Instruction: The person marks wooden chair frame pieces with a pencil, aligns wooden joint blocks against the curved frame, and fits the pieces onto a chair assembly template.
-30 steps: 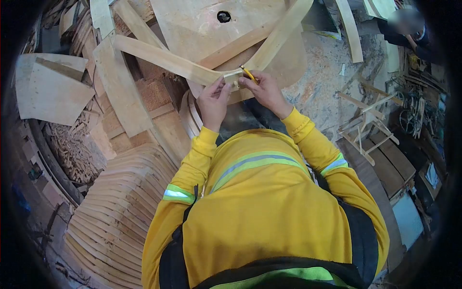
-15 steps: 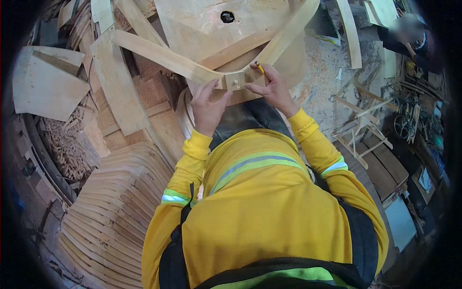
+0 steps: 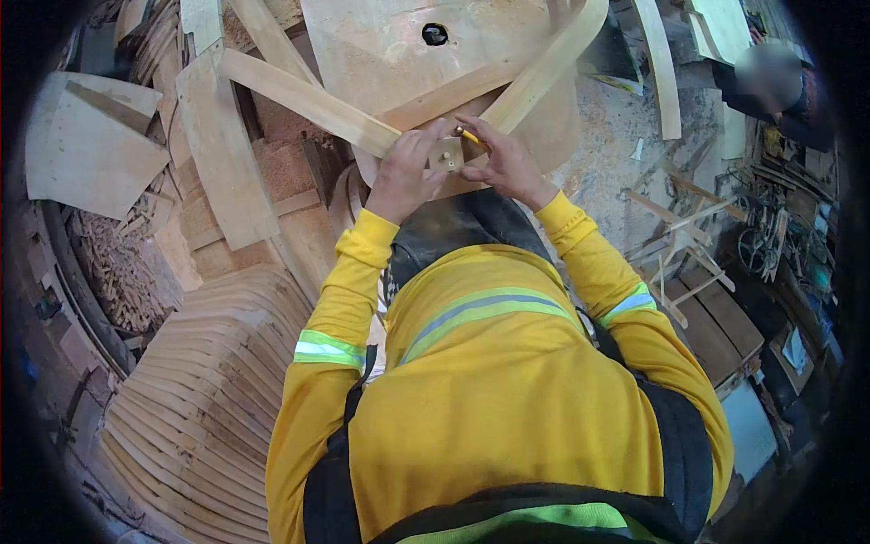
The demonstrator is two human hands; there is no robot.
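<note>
A small pale wooden block [image 3: 445, 156] with a knob and a hole in its face sits where two wooden strips meet, the left strip [image 3: 313, 102] and the right strip [image 3: 548, 71]. My left hand [image 3: 405, 172] is closed around the block's left side, fingers over its far edge and thumb at the near edge. A yellow pencil [image 3: 469, 137] rests in the fingers of my right hand [image 3: 509, 166]. The right thumb is close to the block's right edge. Beneath lies a wooden board [image 3: 372, 45] with a dark round hole.
Many curved wooden slats [image 3: 204, 399] are stacked at the lower left. Flat wood pieces [image 3: 86, 150] and offcuts [image 3: 118, 272] lie at the left. A wooden frame [image 3: 684, 240] stands at the right. Another person [image 3: 779, 100] is at the upper right.
My left hand has moved up and right, its fingers closing over the block's side. The right hand has shifted slightly, and the pencil tilts more sideways.
</note>
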